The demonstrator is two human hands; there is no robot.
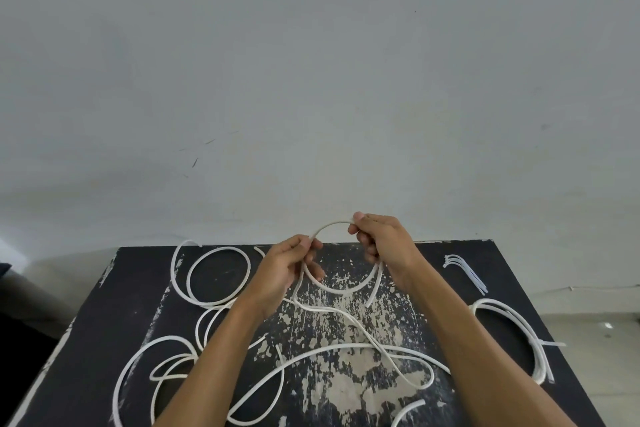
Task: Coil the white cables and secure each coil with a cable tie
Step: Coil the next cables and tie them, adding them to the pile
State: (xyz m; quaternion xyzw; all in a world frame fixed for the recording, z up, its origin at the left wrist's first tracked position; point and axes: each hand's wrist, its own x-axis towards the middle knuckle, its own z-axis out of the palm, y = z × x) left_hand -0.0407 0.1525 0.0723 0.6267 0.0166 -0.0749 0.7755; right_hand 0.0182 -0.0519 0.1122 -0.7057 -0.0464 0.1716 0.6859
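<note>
While my left hand (294, 258) pinches the white cable loop (341, 288) at 9 o'clock and my right hand (381, 243) grips it at 1, the slack tail (384, 350) trails toward 5, nearer the left.

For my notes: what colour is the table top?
Black table, paint worn off centrally; head view.

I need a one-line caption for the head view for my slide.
Both hands, left and right, form a cable loop above the table.
</note>
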